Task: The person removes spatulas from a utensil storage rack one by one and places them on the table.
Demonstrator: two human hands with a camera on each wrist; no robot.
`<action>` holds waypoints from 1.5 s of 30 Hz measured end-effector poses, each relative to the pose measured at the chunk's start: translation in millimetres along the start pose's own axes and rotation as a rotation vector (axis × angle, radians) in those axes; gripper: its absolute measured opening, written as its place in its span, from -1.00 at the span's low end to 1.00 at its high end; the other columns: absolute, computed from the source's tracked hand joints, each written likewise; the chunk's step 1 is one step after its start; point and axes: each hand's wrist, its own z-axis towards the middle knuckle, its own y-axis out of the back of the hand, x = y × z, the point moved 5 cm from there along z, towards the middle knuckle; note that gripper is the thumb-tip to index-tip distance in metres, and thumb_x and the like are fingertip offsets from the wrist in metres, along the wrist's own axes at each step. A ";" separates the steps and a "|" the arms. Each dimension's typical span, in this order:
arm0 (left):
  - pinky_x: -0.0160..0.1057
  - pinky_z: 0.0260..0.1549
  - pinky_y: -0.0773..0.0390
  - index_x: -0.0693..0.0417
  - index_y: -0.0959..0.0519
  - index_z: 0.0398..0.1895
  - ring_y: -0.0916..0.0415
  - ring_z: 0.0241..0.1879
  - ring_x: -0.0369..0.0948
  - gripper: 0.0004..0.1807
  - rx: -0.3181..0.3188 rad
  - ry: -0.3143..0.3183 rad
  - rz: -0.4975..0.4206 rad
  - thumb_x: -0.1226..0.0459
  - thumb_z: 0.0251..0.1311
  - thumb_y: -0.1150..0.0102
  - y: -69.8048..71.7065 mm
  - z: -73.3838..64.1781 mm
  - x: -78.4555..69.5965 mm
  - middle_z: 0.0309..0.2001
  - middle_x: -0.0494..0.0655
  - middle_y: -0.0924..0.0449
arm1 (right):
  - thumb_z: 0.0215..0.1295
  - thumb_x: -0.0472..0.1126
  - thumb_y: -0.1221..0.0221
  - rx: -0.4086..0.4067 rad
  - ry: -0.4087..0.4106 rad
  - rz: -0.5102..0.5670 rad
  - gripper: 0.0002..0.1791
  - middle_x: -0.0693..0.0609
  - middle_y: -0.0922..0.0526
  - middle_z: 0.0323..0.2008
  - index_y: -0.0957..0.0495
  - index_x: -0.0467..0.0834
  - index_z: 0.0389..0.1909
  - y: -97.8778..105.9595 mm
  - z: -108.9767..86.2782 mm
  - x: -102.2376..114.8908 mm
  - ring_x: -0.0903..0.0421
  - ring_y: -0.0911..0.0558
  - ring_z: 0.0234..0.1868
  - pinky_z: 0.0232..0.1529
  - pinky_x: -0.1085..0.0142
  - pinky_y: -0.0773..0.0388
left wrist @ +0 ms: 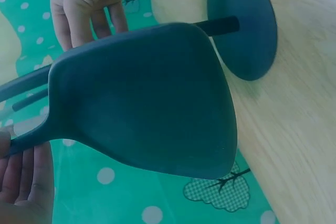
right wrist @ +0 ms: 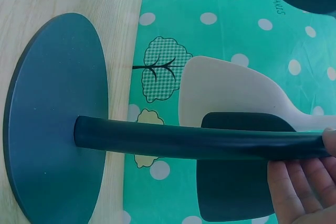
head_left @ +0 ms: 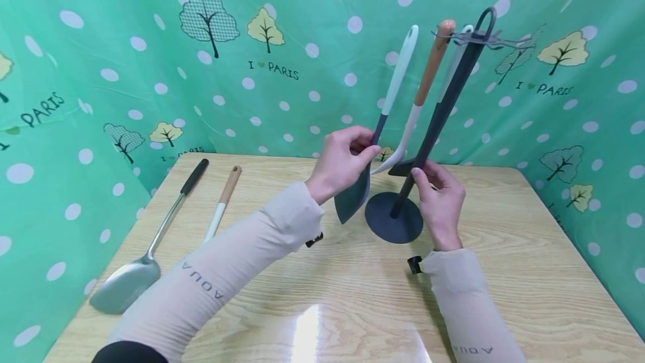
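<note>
My left hand [head_left: 342, 157] pinches the dark neck of a spatula with a mint handle [head_left: 400, 71]. Its broad dark head [left wrist: 144, 98] points down, and its handle top stands left of the hooks in the head view. With thumb and fingers, my right hand [head_left: 442, 198] grips the lower post of a dark utensil stand [head_left: 445, 102] above its round base [right wrist: 55, 108]. From the stand's hook ring hang a turner with a brown handle and white head [right wrist: 226, 85], and another utensil with a pale handle [head_left: 452, 69] and dark head [right wrist: 233, 192], partly behind the post.
On the table's left lie a metal wok turner [head_left: 128, 284] with a black grip and a utensil with a brown and white handle [head_left: 224, 198], its lower end hidden behind my left sleeve. A green patterned cloth [head_left: 282, 105] hangs behind and beside the wooden table [head_left: 353, 307].
</note>
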 end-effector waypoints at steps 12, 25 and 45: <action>-0.35 -0.33 -0.59 0.19 -0.64 -0.21 -0.58 -0.40 -0.27 -0.87 -0.006 0.037 0.025 0.36 0.19 -0.25 12.2 -11.9 12.2 -0.34 -0.06 -0.66 | 0.23 -0.17 -0.29 0.001 -0.004 0.006 -0.73 -0.11 -0.70 -0.24 -0.68 -0.16 -0.08 0.1 1.2 -7.6 0.32 -0.65 -0.28 -0.20 0.51 -0.53; -0.35 -0.34 -0.59 0.16 -0.64 -0.25 -0.58 -0.41 -0.29 -0.90 0.013 0.050 0.069 0.35 0.17 -0.28 19.0 -23.8 17.8 -0.35 -0.09 -0.67 | 0.22 -0.13 -0.30 0.000 -0.005 0.009 -0.72 -0.08 -0.71 -0.24 -0.68 -0.12 -0.08 0.9 1.1 -8.0 0.31 -0.65 -0.26 -0.20 0.50 -0.52; -0.30 -0.35 -0.60 0.11 -0.65 -0.28 -0.59 -0.38 -0.26 -0.91 0.067 0.180 0.116 0.30 0.17 -0.29 40.2 -54.9 30.8 -0.37 -0.15 -0.65 | 0.22 -0.15 -0.30 0.006 -0.009 0.009 -0.73 -0.05 -0.71 -0.25 -0.68 -0.13 -0.08 -0.1 1.0 -5.5 0.32 -0.65 -0.27 -0.20 0.52 -0.53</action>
